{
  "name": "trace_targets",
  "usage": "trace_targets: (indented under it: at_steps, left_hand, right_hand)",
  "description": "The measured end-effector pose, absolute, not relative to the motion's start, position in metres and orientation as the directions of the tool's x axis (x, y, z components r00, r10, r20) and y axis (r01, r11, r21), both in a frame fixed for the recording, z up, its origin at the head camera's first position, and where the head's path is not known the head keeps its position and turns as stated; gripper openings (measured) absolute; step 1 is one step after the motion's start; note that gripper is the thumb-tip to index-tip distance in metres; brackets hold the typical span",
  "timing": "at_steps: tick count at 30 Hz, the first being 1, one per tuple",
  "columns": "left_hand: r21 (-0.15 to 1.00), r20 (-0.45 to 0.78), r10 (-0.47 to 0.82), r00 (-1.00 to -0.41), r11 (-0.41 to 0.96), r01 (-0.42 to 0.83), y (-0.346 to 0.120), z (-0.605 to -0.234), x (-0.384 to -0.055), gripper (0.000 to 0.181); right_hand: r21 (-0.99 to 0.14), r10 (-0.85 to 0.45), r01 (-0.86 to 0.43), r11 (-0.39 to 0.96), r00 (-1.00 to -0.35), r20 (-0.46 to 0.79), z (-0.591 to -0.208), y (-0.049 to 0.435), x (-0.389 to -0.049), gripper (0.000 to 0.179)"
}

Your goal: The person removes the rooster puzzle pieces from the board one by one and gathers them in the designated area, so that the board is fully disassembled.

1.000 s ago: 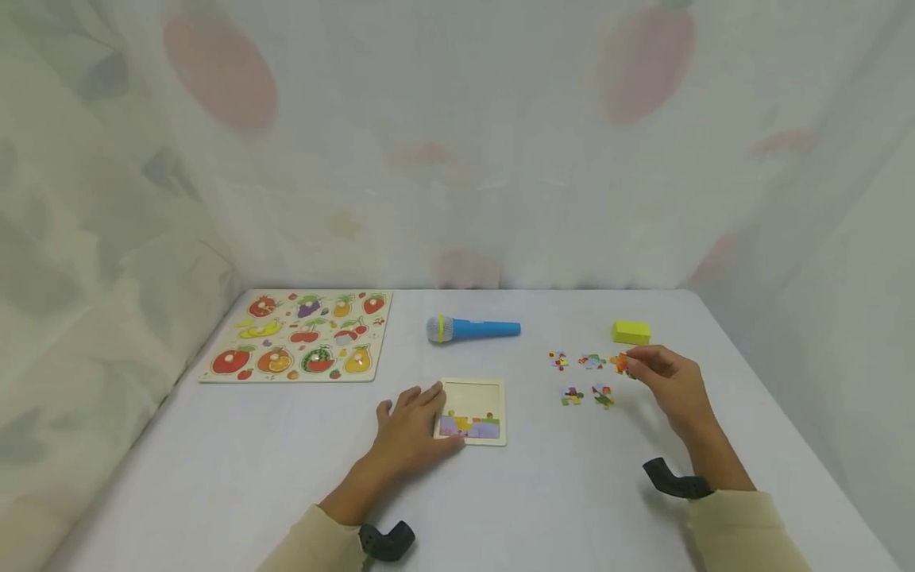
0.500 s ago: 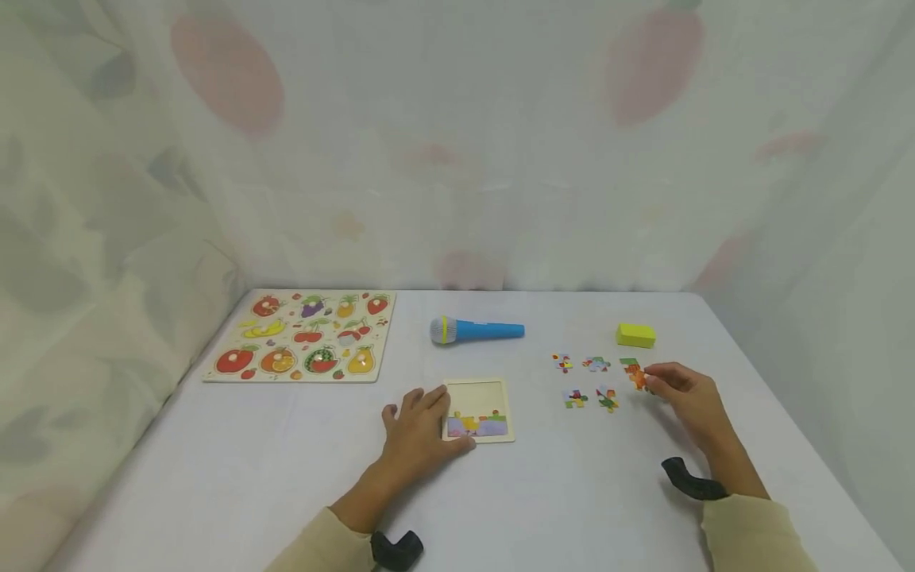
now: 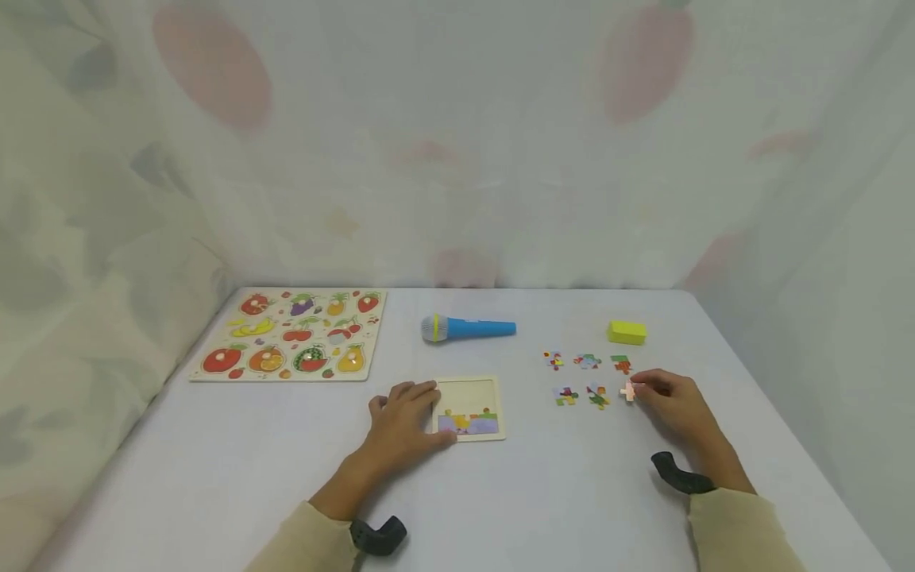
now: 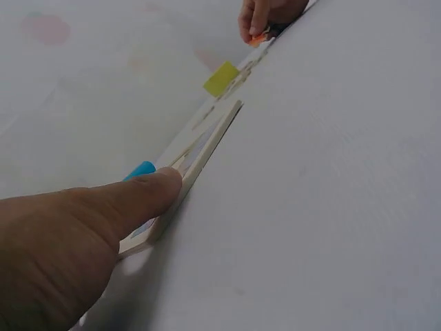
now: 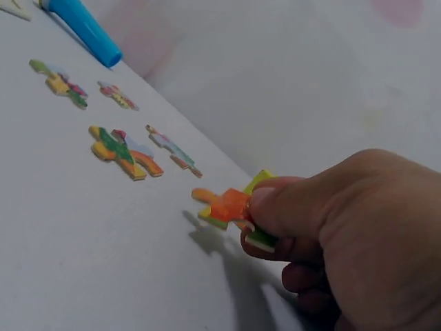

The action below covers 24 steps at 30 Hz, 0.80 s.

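Observation:
My left hand (image 3: 403, 429) lies spread at the left side of a small square wooden puzzle tray (image 3: 502, 413), fingertips at its left edge and thumb along its front. Joined pieces (image 3: 482, 423) fill the tray's lower part. In the left wrist view the thumb (image 4: 148, 193) rests on the tray's rim. My right hand (image 3: 675, 405) pinches a puzzle piece (image 5: 224, 205) between thumb and fingers. It is orange with yellow and green, and a shadow falls on the table beneath it. A green-and-orange piece (image 3: 621, 364) lies just behind it on the white table.
Several loose puzzle pieces (image 3: 588, 361) lie in two rows left of the right hand. A yellow block (image 3: 627, 332) stands behind them. At the back middle lies a blue toy microphone (image 3: 472, 328). A fruit knob-puzzle board (image 3: 286, 338) occupies the back left.
My right hand has come nearer the front edge with the pinched piece. The green-and-orange piece now shows behind it, where the fingers were. My left hand keeps its place at the tray.

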<state>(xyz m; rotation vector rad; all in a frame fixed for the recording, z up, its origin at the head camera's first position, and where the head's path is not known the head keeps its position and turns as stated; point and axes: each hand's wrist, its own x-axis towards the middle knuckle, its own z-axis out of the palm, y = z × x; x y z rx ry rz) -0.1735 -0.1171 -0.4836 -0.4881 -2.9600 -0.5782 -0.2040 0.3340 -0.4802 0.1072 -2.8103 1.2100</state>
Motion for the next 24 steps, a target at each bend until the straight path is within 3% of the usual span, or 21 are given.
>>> trace_targets:
  at_steps: [9,17,24]
  left_hand:
    - [0.360,0.099,0.316,-0.944,0.873,0.330,-0.121,-0.480,-0.176,0.084]
    - [0.343,0.104,0.328,-0.939,0.874,0.343,-0.123,-0.484,-0.180,0.089]
    - [0.334,0.100,0.327,-0.940,0.879,0.342,-0.124,-0.484,-0.181,0.092]
  right_hand:
    - [-0.660,-0.013,-0.101,0.745,-0.991,0.137,-0.482,0.327,-0.204,0.021]
    - [-0.669,0.149,0.014,0.744,-0.978,0.145,-0.478,0.324,-0.207,0.041]
    - [-0.655,0.100,-0.243,0.715,-0.892,0.441,-0.477,0.314,-0.222,0.041]
